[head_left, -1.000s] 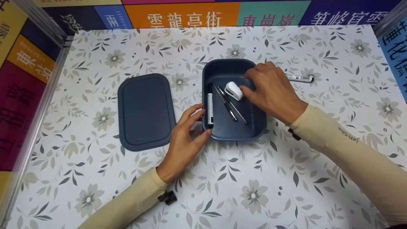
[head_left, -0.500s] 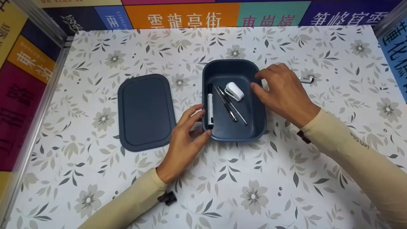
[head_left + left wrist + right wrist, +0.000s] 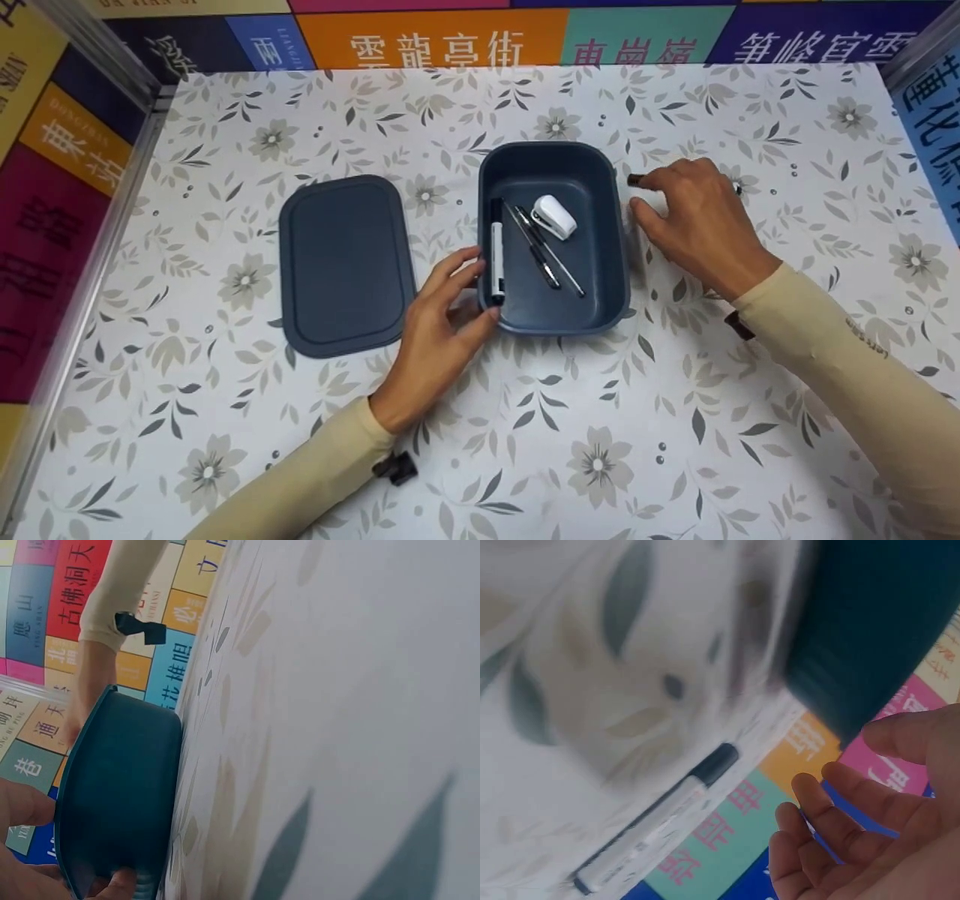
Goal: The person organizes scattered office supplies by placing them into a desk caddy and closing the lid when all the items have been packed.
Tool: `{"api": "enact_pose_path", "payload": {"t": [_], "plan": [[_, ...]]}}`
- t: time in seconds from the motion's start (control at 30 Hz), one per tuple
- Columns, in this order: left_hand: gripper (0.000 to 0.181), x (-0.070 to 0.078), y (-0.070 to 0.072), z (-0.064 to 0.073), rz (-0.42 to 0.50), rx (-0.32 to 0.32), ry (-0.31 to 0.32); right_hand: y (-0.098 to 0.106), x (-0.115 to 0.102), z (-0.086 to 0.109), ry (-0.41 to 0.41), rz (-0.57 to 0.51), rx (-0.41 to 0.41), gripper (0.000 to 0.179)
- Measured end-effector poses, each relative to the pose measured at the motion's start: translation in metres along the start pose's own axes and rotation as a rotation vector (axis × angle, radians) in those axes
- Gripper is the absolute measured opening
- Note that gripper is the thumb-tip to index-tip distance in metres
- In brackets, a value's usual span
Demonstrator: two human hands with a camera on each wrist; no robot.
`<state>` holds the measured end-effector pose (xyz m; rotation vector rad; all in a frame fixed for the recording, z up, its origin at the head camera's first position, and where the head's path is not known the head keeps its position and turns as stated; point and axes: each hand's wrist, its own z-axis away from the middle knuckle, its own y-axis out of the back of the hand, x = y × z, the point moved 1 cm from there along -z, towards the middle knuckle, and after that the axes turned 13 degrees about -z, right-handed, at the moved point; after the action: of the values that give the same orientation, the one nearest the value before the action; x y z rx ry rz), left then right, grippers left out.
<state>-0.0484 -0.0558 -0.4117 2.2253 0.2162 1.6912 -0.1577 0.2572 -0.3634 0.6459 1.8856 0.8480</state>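
A dark blue plastic box (image 3: 600,319) stands open at the table's middle. Inside are a black-and-white marker (image 3: 497,259), two slim pens (image 3: 538,247) and a small white stapler (image 3: 555,217). My left hand (image 3: 431,337) rests at the box's near left corner, fingertips against the long wall and thumb by the rim, as the left wrist view also shows. To the right of the box, my right hand (image 3: 697,225) hovers with fingers spread over another marker (image 3: 656,825), which lies on the table. From above, that marker is mostly hidden under this hand.
The box's flat blue lid (image 3: 345,266) lies to the left of the box. A floral-patterned covering (image 3: 525,465) spreads over the table. Colourful printed panels (image 3: 435,37) stand along the back and sides.
My right hand has drawn back from over the stapler and past the right rim, moving right to the loose marker. The stapler stays in the box. My left hand keeps its place.
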Motion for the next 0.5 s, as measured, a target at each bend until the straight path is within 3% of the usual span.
{"api": "enact_pose_path", "payload": {"t": [0.27, 0.5], "plan": [[0.055, -0.001, 0.000, 0.000, -0.012, -0.004, -0.016, 0.003, 0.026, 0.004, -0.005, 0.065, 0.008, 0.019], [0.055, -0.001, 0.000, 0.000, -0.009, 0.002, -0.011, 0.006, 0.042, 0.007, -0.071, 0.074, -0.027, 0.022]]}}
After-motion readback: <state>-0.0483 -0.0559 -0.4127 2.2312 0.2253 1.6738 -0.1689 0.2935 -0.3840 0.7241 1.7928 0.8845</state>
